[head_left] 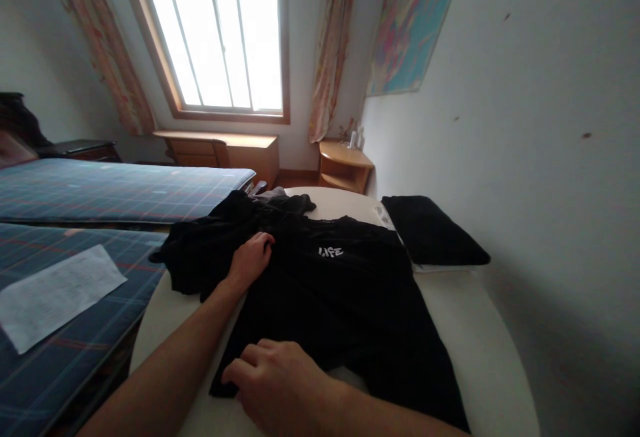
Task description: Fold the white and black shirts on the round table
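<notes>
A black T-shirt (350,297) with white lettering on its chest lies spread over a round white table (480,317). My left hand (253,257) is at the shirt's upper left side, its fingers closed on the black cloth. Lower down, my right hand (275,374) is at the shirt's bottom left corner, fingers curled and pinching the hem. More black clothing (210,244) lies crumpled to the left, beside my left hand and partly against the shirt.
A folded black cloth (433,230) rests on something white at the table's right edge, near the wall. Beds with blue plaid mattresses (120,187) stand left, one bearing a paper sheet (60,294). A wooden desk (250,154) and corner shelf (345,157) are beyond.
</notes>
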`<act>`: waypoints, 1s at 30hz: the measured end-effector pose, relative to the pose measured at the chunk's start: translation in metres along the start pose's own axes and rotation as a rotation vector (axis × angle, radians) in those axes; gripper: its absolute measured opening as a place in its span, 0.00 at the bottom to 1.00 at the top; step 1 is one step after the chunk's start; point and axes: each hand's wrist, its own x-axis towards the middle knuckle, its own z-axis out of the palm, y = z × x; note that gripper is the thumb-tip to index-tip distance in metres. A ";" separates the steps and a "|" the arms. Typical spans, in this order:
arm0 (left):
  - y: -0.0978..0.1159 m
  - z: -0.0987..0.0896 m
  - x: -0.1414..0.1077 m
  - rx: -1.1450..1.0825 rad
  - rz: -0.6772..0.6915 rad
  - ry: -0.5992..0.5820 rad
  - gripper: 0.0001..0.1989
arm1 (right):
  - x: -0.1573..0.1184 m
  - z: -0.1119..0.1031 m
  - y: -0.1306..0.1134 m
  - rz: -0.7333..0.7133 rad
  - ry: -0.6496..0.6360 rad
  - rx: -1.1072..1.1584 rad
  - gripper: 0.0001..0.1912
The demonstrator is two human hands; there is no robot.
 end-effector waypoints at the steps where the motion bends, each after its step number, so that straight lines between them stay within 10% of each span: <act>1: -0.001 0.000 0.000 -0.004 0.009 -0.001 0.10 | -0.004 0.000 0.001 -0.015 -0.013 -0.014 0.07; 17: -0.008 0.008 0.001 -0.040 0.046 0.029 0.09 | -0.066 -0.035 0.029 0.274 -0.092 0.134 0.10; 23: -0.013 0.009 0.002 -0.060 0.070 0.033 0.09 | -0.066 -0.034 0.017 0.083 -0.143 0.319 0.19; 30: -0.021 0.015 0.006 -0.104 0.132 0.025 0.08 | -0.079 -0.043 0.026 0.180 -0.254 0.272 0.14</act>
